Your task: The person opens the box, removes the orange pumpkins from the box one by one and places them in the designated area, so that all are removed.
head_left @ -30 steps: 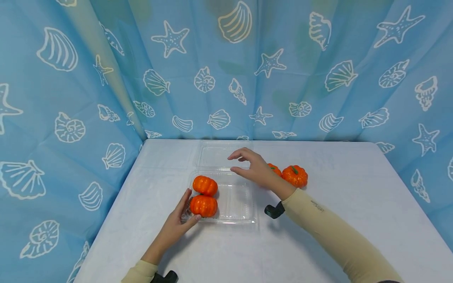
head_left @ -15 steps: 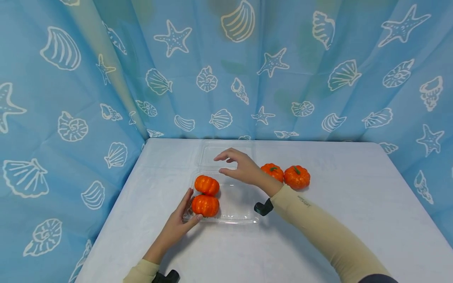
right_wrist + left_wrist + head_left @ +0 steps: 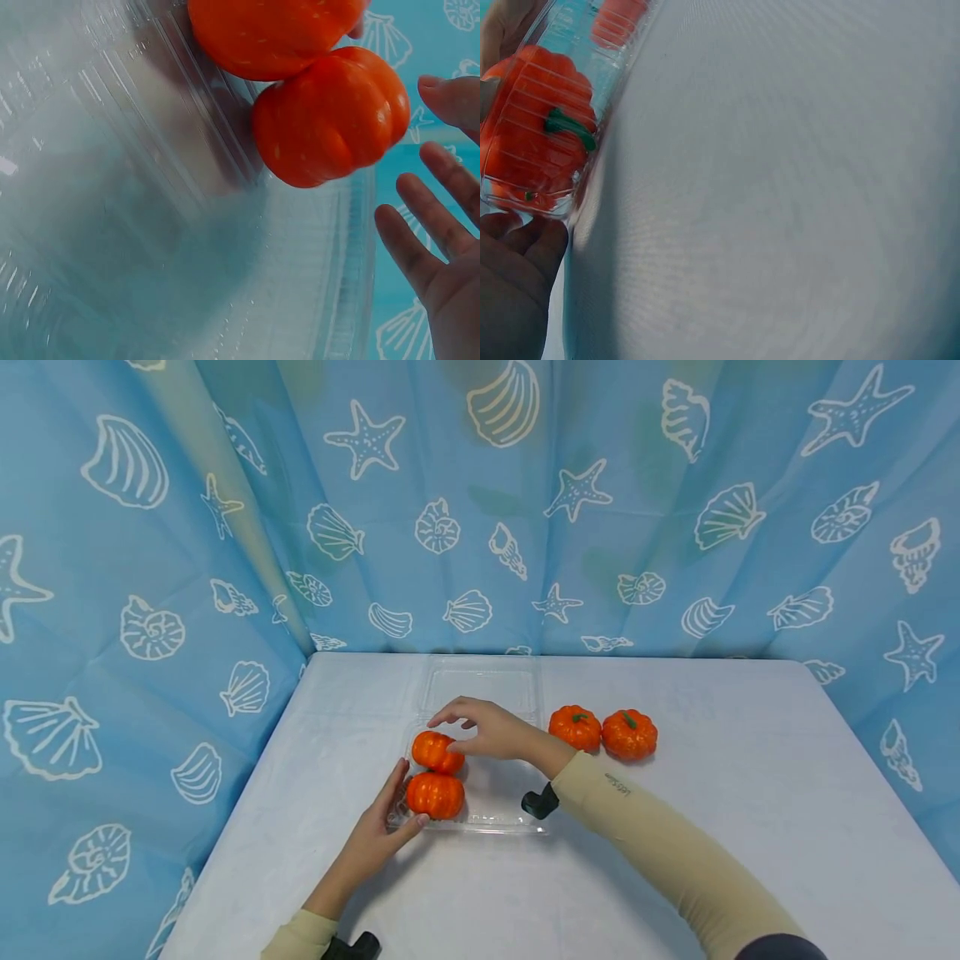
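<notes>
A clear plastic container [image 3: 506, 793] lies with its lid [image 3: 480, 689] folded back. Along its left side sit two small orange pumpkins, a rear one [image 3: 435, 753] and a front one [image 3: 435, 797], touching each other. My left hand [image 3: 378, 827] rests at the container's left side and front corner, fingers straight and thumb apart. The left wrist view shows a pumpkin's green stem [image 3: 570, 129] through the clear wall. My right hand [image 3: 487, 731] hovers over the rear pumpkin with fingers spread; in the right wrist view, a gap separates its fingertips [image 3: 409, 187] from that pumpkin.
Two more orange pumpkins, a left one [image 3: 575, 727] and a right one [image 3: 630, 735], stand side by side to the right of the container. A white cloth [image 3: 712, 810] covers the table. Behind hangs a blue curtain [image 3: 480, 568] with white shell prints.
My right hand has moved left and slightly toward me, from above the container's right part to the rear pumpkin. The left hand and the pumpkins have stayed in place.
</notes>
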